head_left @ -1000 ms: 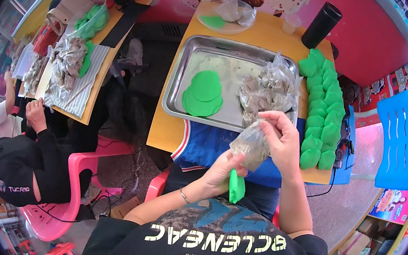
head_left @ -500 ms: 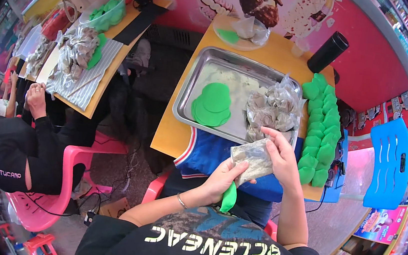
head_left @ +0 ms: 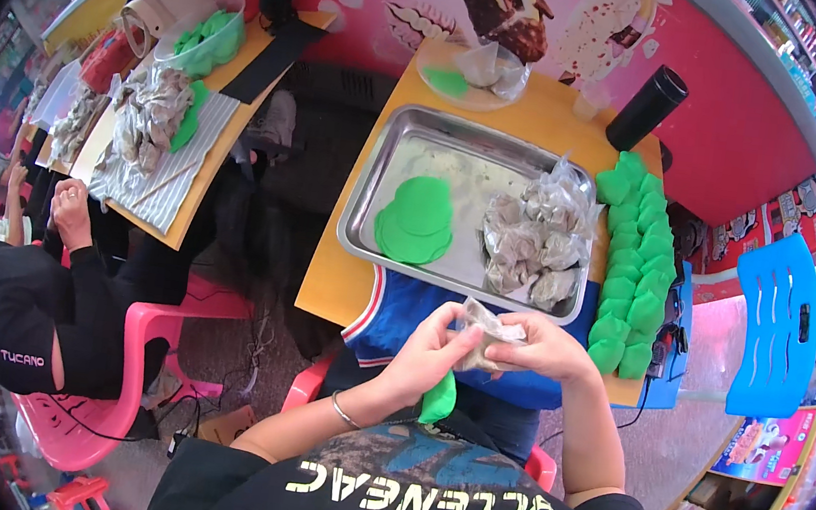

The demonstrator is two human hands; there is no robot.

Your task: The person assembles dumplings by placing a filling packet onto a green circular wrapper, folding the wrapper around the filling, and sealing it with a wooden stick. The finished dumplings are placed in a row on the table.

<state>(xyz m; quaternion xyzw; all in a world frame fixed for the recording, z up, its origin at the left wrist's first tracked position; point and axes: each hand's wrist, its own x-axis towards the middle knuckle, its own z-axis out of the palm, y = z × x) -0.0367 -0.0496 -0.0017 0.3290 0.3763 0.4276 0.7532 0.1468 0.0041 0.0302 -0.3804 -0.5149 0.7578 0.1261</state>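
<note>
Wooden table [head_left: 322, 286] against a pink wall [head_left: 354, 22]; on it a steel tray [head_left: 455, 150] with overlapping green discs [head_left: 417, 221] at left, bulging clear plastic bags [head_left: 537, 229] at right, folded green pieces [head_left: 638, 271] in rows just beyond its right rim. Left hand [head_left: 421, 359] and right hand [head_left: 550, 352] close together before the tray, fingers clamped on a small greyish-filled bag [head_left: 487, 321], one green folded piece [head_left: 439, 400] hanging beneath the left.
</note>
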